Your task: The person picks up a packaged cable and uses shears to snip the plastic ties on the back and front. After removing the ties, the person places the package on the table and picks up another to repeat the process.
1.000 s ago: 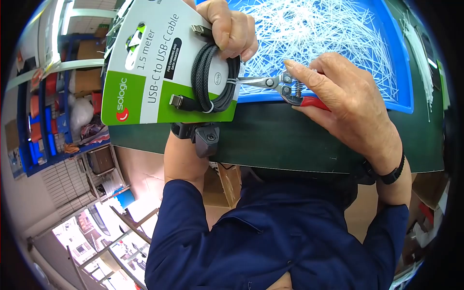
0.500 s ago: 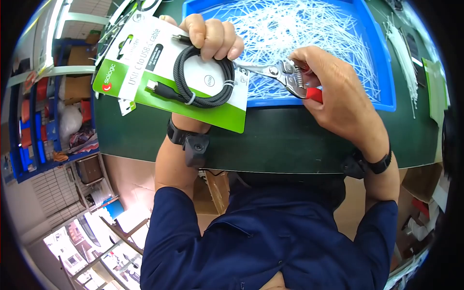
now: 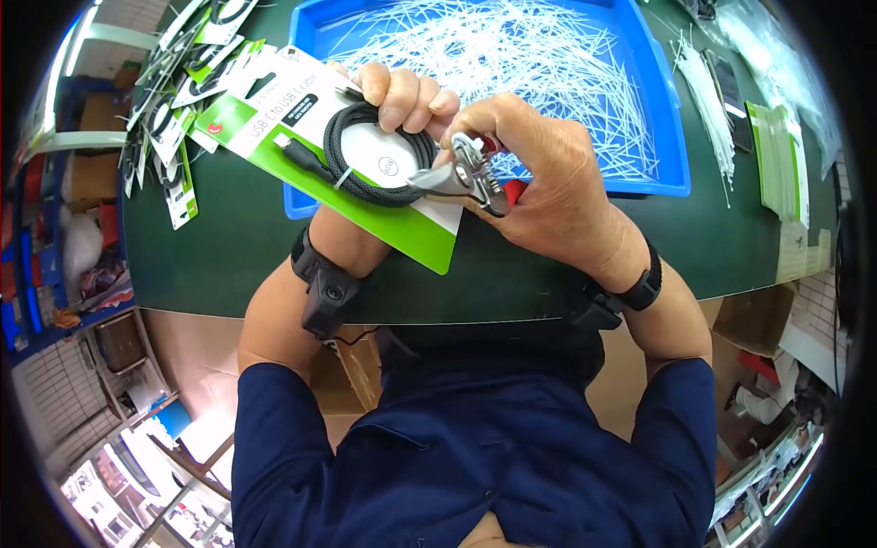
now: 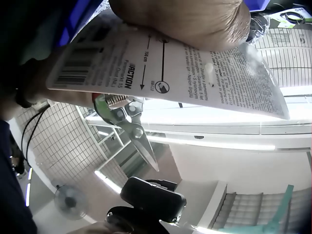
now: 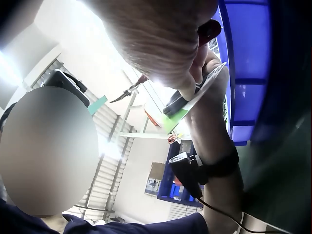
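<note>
My left hand point(image 3: 406, 100) holds the top edge of a white and green cardboard card point(image 3: 402, 239). A black braided USB-C cable point(image 3: 384, 194) lies coiled on its front, bound with small white ties. My right hand point(image 3: 557, 173) holds red-handled snips point(image 3: 475, 173), whose spring shows between the handles. The snips' blades overlap the coil's lower right side in the head view. In the right wrist view, the right hand's fingers point(image 5: 187, 87) are right at the cable and card. The printed back of the card point(image 4: 180, 73) faces the left wrist camera.
A blue tray point(image 3: 671, 137) full of loose white ties point(image 3: 512, 55) stands behind the hands. More carded cables point(image 3: 178, 196) are piled on the left of the green table point(image 3: 228, 265). On the right lie a bundle of white ties point(image 3: 708, 110) and a stack of cards point(image 3: 776, 164).
The snips have turned and come closer to the card with the right hand, which now meets its right side. The card has tilted clockwise. The head view has shifted, showing the left pile.
</note>
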Demonstrator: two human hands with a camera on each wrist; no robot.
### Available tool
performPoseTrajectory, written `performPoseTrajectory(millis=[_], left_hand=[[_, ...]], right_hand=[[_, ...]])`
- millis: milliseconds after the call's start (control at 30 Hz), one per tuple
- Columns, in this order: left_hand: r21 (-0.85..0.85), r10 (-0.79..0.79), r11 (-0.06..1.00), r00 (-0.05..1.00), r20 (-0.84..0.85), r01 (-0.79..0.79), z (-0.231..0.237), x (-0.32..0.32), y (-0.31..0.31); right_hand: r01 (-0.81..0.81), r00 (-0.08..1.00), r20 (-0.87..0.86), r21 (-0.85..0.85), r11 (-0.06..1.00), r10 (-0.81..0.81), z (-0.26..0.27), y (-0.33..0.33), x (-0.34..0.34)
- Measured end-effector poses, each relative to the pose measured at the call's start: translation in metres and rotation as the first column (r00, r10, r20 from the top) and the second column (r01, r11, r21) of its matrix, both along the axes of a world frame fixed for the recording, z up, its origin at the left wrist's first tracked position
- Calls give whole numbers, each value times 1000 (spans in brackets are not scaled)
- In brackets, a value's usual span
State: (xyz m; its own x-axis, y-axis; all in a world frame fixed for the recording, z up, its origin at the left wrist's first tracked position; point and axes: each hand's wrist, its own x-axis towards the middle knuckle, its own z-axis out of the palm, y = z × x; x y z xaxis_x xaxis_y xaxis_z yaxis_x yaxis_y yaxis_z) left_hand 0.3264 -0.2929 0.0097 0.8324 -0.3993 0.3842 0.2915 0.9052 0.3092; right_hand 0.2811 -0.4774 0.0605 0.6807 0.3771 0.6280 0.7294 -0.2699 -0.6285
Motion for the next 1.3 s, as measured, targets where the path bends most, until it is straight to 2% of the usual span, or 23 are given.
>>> performPoseTrajectory(millis=[233, 433, 533, 600, 700, 767, 833, 900, 967, 1033, 1067, 1133, 1300], left_hand=[[13, -18, 1000, 999, -35, 19, 6, -2, 2], [-15, 0, 1000, 1000, 19, 1, 25, 10, 22], [-84, 136, 985, 977, -166, -152, 55, 7, 43], [21, 225, 974, 973, -58, -224, 66, 0, 63], [186, 368, 902, 920, 137, -389, 75, -31, 113], [333, 505, 743, 813, 290, -580, 74, -63, 149], [379, 599, 586, 698, 393, -716, 62, -98, 194], [473, 725, 303, 522, 450, -827, 51, -144, 234], [547, 718, -35, 360, 596, -837, 34, -187, 293], [570, 812, -248, 153, 564, -783, 40, -226, 325], [566, 813, -251, 146, 564, -785, 46, -241, 348], [602, 874, -320, 18, 486, -732, 58, -260, 377], [612, 864, -293, 70, 498, -735, 84, -207, 380]], right_hand=[[-79, 995, -54, 22, 997, 80, 4, -3, -1], [-96, 989, -116, 6, 995, 96, 13, -9, -3], [-62, 991, -120, -34, 998, 58, 14, -20, 2], [31, 986, -160, -94, 995, -45, 13, -28, 4], [106, 962, -223, -218, 970, -155, 18, -36, 6], [96, 961, -234, -229, 969, -150, 20, -33, 5], [216, 951, -177, -209, 954, -254, 16, -33, 5], [198, 945, -218, -204, 959, -242, 17, -35, 6], [203, 916, -307, -200, 959, -258, 19, -37, 6], [185, 917, -313, -219, 958, -248, 17, -42, 7], [173, 917, -316, -236, 956, -244, 16, -43, 9], [158, 920, -313, -252, 955, -235, 17, -40, 11], [184, 915, -313, -236, 954, -253, 18, -35, 9]])
